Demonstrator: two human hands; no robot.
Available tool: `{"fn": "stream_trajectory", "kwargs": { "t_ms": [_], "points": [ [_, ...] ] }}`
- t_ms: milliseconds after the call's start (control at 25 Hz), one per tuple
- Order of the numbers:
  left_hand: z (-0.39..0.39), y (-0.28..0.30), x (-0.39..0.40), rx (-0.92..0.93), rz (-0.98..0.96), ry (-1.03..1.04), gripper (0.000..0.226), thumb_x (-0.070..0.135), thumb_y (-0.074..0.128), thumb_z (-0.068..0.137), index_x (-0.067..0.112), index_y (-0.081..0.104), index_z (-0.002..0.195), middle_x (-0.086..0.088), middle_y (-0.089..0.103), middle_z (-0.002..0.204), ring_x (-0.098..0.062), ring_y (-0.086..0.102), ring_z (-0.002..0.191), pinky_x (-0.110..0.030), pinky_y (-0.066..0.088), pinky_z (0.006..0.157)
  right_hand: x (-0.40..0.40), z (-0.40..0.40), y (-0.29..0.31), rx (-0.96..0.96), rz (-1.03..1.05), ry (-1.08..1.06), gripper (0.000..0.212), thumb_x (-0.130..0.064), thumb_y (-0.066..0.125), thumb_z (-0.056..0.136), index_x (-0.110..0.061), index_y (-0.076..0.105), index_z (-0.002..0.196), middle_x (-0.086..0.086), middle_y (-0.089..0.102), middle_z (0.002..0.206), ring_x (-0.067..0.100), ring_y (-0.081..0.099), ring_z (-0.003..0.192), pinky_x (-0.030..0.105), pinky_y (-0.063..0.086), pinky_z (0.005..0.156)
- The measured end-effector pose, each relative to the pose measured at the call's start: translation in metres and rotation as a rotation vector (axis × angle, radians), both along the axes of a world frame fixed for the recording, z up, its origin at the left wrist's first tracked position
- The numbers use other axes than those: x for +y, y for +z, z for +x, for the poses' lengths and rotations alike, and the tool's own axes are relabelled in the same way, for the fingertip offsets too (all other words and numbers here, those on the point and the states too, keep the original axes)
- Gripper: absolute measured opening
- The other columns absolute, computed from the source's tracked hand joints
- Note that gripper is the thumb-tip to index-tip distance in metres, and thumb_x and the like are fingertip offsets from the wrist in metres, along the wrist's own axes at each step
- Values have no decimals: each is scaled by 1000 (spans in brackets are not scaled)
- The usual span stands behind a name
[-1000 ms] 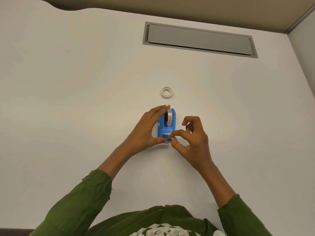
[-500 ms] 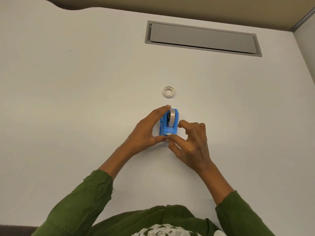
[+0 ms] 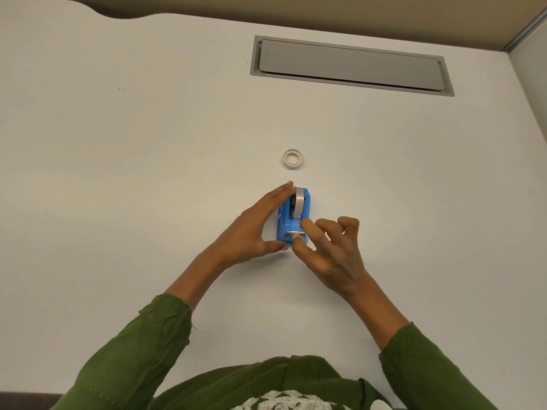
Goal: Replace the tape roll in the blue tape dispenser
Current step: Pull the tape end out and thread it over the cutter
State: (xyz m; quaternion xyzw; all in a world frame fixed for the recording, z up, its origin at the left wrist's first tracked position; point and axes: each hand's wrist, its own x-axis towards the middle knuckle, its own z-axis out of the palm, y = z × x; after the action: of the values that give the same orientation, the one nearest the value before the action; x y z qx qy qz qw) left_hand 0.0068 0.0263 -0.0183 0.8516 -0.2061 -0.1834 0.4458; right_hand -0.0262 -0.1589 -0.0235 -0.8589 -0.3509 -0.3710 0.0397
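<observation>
The blue tape dispenser (image 3: 286, 223) stands on the white table (image 3: 148, 173) with a tape roll (image 3: 299, 202) seated in it. My left hand (image 3: 251, 229) cups the dispenser's left side, fingertips at its far end and thumb at its near corner. The thumb and forefinger of my right hand (image 3: 328, 253) rest at the metal cutter at the dispenser's near end; whether they pinch the tape end I cannot tell. A small whitish ring, another tape roll or empty core (image 3: 292, 158), lies flat just beyond the dispenser.
A grey recessed cable-tray lid (image 3: 349, 66) is set into the table at the back right. A partition wall runs along the far edge and the right side.
My right hand has shifted from a pinch just below the cutter to resting on it, forefinger laid over the dispenser's near top. The left hand and dispenser stay put.
</observation>
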Motion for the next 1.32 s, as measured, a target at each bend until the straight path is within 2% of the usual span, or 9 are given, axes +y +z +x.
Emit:
{"fn": "stream_trajectory", "kwargs": {
  "t_ms": [120, 400, 520, 640, 760, 920, 1120, 1240, 1320],
  "points": [
    [-1, 3, 1, 30, -62, 38, 81, 24, 67, 82, 31, 17, 145, 20, 20, 152, 5, 25, 135, -22, 28, 112, -3, 4, 3, -59, -43, 49, 12, -5, 53, 88, -15, 50, 81, 5, 46, 107, 20, 46, 83, 36, 26, 67],
    [-3, 4, -5, 48, -67, 111, 81, 44, 62, 77, 29, 20, 144, 12, 27, 152, -6, 31, 136, -38, 35, 111, -10, 7, 3, -101, -109, 72, 10, -7, 56, 85, -16, 54, 83, 3, 48, 107, 19, 46, 83, 37, 24, 67],
    [-3, 2, -3, 51, -70, 122, 81, 45, 62, 77, 30, 20, 144, 13, 27, 152, -5, 31, 136, -36, 35, 110, -13, 7, 2, -102, -140, 70, 9, -9, 56, 86, -17, 58, 83, 3, 48, 107, 19, 46, 85, 37, 24, 68],
    [-3, 3, -3, 66, -80, 114, 81, 43, 62, 77, 31, 19, 145, 14, 26, 152, -4, 30, 136, -34, 34, 111, -15, 4, 3, -85, -178, 67, 19, -10, 56, 87, -18, 68, 75, 3, 48, 108, 19, 46, 88, 38, 24, 69],
    [-4, 3, -4, 68, -81, 111, 82, 39, 62, 77, 29, 18, 145, 13, 25, 153, -5, 29, 137, -33, 33, 111, -17, 3, 3, -69, -171, 38, 14, -10, 61, 83, -16, 71, 76, 3, 48, 109, 19, 46, 87, 37, 23, 68],
    [-4, 2, -5, 50, -79, 119, 80, 33, 64, 78, 31, 19, 145, 16, 25, 152, -1, 29, 136, -34, 34, 111, -25, -1, -4, -78, -170, 20, 18, -7, 58, 86, -15, 72, 93, 3, 48, 110, 20, 45, 85, 38, 23, 67],
    [-5, 4, -6, 45, -81, 124, 81, 35, 64, 77, 29, 19, 145, 15, 26, 152, -1, 29, 136, -29, 32, 111, -45, -1, -14, -43, -250, -6, 36, -10, 61, 85, -22, 63, 119, 3, 46, 109, 19, 44, 86, 38, 25, 68],
    [-5, 2, -6, 46, -72, 122, 83, 33, 68, 78, 30, 18, 145, 15, 25, 152, -1, 29, 136, -28, 32, 110, -41, -7, -16, 74, -185, -25, 37, -9, 63, 82, -19, 63, 117, 6, 46, 110, 21, 44, 83, 37, 28, 69],
    [-4, 2, -6, 41, -50, 120, 85, 32, 70, 78, 30, 17, 145, 16, 24, 152, 0, 28, 136, -27, 31, 110, -37, -13, -15, 209, -29, -63, 33, -11, 66, 79, -16, 66, 111, 8, 46, 111, 20, 45, 83, 36, 29, 70]
  ]
}}
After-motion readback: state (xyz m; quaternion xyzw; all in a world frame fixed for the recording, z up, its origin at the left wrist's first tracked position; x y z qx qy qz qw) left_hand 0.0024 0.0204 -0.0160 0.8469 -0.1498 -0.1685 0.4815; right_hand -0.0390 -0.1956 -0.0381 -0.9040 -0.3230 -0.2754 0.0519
